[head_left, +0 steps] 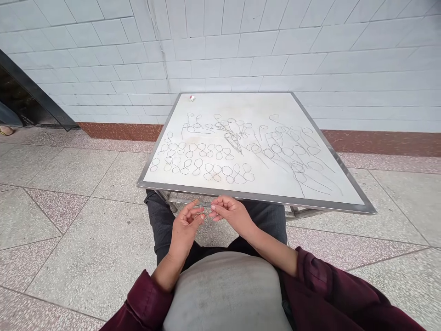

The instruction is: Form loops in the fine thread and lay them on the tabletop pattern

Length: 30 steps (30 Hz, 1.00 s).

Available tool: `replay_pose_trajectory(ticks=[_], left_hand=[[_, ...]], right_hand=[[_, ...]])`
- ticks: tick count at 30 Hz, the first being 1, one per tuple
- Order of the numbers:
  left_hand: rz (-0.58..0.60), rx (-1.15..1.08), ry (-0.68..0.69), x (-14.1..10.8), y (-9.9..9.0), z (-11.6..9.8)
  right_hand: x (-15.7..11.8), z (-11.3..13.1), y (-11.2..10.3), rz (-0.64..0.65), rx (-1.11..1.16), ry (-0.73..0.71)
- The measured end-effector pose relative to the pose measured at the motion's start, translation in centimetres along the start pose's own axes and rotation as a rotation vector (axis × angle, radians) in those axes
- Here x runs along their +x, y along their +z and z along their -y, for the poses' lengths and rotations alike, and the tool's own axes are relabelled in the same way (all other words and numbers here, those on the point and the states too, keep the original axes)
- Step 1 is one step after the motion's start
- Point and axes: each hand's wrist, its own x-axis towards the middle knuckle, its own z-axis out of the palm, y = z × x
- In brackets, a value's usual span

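Observation:
In front of the table's near edge, my left hand (185,228) and my right hand (230,213) come close together. Between their fingertips runs a thin wire (206,213), pinched by both hands; its exact shape is hard to make out. On the white tabletop (282,105), several figure-eight wire pieces (217,173) lie in rows at the left front. Looped wires with long straight tails (275,149) are spread across the middle and right, overlapping one another.
A small white and red object (192,98) sits at the table's far left corner. The metal table rim (255,195) stands over my knees. Behind the table rises a white tiled wall (241,50). At far left a person's foot (6,130) shows by a dark doorway.

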Motion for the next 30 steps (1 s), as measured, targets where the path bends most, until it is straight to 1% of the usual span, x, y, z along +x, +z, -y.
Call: replay_pose_trajectory(ticks=[6,12,19,22,27,30], left_hand=[[0.023,0.057,0.0,-0.3,-0.2,-0.2],[0.052,0.039,-0.02,-0.1,0.1,0.3],[0.008,0.053,-0.03,0.5,0.4,0.2],[-0.001,0.042,-0.04,0.7,0.5,0.3],[-0.005,-0.042,-0.085,1.0,0.6,0.5],[-0.026,-0.079,-0.11,1.2,0.7,0.5]], right_hand=[[0.1,0.0,0.0,0.0,0.048,0.024],[0.3,-1.0,0.0,0.001,0.056,0.014],[0.5,-1.8,0.3,-0.001,0.03,-0.021],[0.6,-1.8,0.3,0.022,0.064,0.012],[0.8,-1.8,-0.1,0.088,0.201,0.126],[0.9,-2.0,-0.3,0.107,0.243,0.157]])
